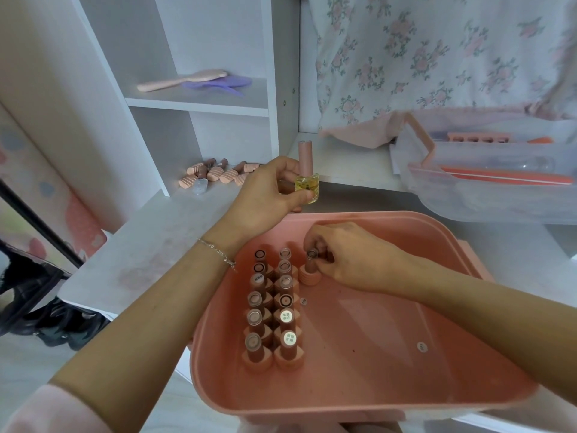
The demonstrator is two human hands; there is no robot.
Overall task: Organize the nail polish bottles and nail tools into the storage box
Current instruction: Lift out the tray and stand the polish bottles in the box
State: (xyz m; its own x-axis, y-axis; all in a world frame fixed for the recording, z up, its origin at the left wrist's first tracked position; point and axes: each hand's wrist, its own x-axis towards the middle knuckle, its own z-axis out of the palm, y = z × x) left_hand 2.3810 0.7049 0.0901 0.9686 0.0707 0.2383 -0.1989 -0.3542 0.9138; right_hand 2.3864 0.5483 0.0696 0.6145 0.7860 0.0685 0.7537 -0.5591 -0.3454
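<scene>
A pink storage box (pixel 406 398) sits on the white desk in front of me. Two rows of upright pink nail polish bottles (pixel 274 310) stand in its left part. My right hand (pixel 352 257) is inside the box and pinches the cap of a pink bottle (pixel 309 270) standing at the head of a third row. My left hand (pixel 265 192) hovers above the box's far rim and grips a yellow bottle with a tall pink cap (pixel 306 179). Several more pink bottles (pixel 218 174) lie loose on the desk at the back.
A clear plastic tray (pixel 487 195) with a pink handle holds orange nail files and a toe separator at the right. A pink hairbrush (pixel 184 80) and a purple comb lie on a white shelf. Floral fabric hangs at the back right.
</scene>
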